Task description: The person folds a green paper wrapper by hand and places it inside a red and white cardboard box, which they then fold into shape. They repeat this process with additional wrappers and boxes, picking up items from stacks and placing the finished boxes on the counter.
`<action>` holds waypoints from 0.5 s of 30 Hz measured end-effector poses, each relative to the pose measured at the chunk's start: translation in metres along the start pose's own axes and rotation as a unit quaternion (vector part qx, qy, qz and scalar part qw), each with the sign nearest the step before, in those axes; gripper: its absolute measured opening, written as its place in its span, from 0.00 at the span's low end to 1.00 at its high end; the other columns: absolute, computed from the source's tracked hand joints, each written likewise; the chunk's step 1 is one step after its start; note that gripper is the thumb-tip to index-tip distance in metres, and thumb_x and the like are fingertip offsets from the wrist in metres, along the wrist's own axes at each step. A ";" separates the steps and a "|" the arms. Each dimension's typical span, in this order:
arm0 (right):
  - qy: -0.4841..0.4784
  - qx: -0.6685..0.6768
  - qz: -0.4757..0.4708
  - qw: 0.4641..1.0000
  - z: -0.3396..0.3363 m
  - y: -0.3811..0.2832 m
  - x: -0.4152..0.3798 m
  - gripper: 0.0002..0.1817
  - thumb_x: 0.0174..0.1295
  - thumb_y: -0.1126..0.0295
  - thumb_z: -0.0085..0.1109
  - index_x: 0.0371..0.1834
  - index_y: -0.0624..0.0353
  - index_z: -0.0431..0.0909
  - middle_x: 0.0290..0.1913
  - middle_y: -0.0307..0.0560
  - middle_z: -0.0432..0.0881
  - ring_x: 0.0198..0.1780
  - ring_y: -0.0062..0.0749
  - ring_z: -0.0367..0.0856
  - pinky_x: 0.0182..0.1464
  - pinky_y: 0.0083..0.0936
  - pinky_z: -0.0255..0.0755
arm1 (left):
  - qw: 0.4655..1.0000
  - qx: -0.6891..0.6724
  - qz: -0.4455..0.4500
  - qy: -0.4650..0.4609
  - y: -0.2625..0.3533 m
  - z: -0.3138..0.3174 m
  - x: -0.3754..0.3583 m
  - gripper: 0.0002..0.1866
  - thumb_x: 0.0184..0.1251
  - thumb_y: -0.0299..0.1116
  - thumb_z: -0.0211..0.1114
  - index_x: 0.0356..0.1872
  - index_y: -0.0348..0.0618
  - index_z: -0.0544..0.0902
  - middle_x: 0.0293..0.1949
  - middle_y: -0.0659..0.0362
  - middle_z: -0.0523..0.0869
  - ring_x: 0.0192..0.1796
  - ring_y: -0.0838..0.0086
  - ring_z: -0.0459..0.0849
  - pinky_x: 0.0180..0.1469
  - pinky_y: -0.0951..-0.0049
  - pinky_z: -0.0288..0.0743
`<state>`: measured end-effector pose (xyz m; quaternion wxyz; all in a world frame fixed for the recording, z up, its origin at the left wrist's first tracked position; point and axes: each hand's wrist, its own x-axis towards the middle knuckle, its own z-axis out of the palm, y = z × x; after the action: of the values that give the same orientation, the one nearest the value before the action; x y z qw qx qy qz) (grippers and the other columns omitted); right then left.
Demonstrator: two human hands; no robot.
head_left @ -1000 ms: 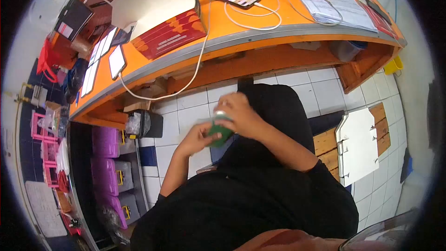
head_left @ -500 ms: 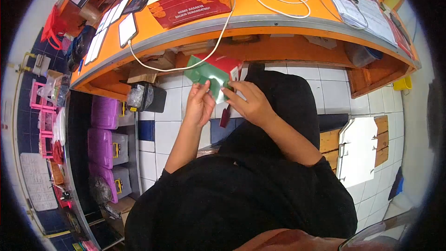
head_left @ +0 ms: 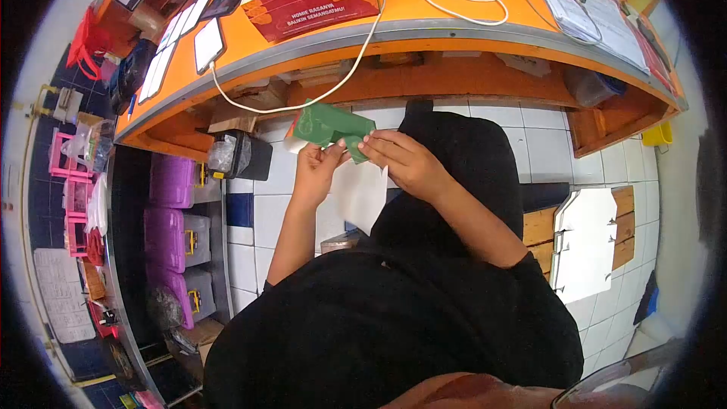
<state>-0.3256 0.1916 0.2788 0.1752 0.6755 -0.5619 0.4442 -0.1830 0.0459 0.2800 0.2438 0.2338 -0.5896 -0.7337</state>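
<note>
Over my lap, below the counter's front edge, a green printed card piece (head_left: 333, 123) is held up between both hands. White card (head_left: 362, 193) hangs beneath it, and a little red shows at its left edge. My left hand (head_left: 318, 170) pinches the lower edge of the green part from the left. On the right, the fingers of my right hand (head_left: 413, 165) are closed on its right end, close to the left fingertips. A small green flap sticks out between the two hands.
The orange counter (head_left: 424, 44) crosses the front, bearing a red box (head_left: 318, 9), phones, a white cable (head_left: 344, 79) and papers (head_left: 606, 26). Purple-fronted bins (head_left: 165, 238) stand at left. White card sheets (head_left: 585, 242) lie on wood at right.
The card has been turned: its green side now lies wider and flatter, the red part is mostly out of sight, and white card hangs below. Both hands remain on it.
</note>
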 end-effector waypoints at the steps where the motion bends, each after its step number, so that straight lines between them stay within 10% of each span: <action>1: -0.005 -0.002 0.006 1.000 0.000 0.000 -0.001 0.21 0.48 0.78 0.58 0.49 0.65 0.78 0.49 0.48 0.80 0.53 0.40 0.78 0.55 0.31 0.75 | 0.999 0.041 0.005 -0.007 -0.004 -0.001 -0.001 0.10 0.68 0.26 0.58 0.49 0.43 0.77 0.47 0.61 0.82 0.48 0.77 0.81 0.52 0.74 0.77; 11: 0.122 0.003 0.084 0.989 0.012 -0.014 -0.006 0.22 0.45 0.77 0.64 0.48 0.67 0.78 0.43 0.52 0.79 0.47 0.45 0.78 0.50 0.34 0.75 | 0.994 0.056 0.056 -0.076 -0.011 0.034 -0.008 0.14 0.67 0.22 0.54 0.53 0.36 0.73 0.45 0.57 0.81 0.45 0.75 0.81 0.48 0.74 0.77; 15: 0.053 -0.006 0.071 0.996 0.022 -0.011 -0.006 0.21 0.49 0.78 0.63 0.50 0.65 0.78 0.44 0.52 0.78 0.50 0.46 0.77 0.50 0.35 0.75 | 0.966 -0.252 -0.043 -0.043 -0.019 0.027 -0.001 0.16 0.66 0.28 0.48 0.54 0.39 0.71 0.45 0.56 0.81 0.48 0.70 0.80 0.53 0.67 0.74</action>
<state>-0.3067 0.1823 0.2647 0.1769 0.6083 -0.6007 0.4877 -0.2006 0.0707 0.2668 0.2374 0.1577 -0.3850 -0.8778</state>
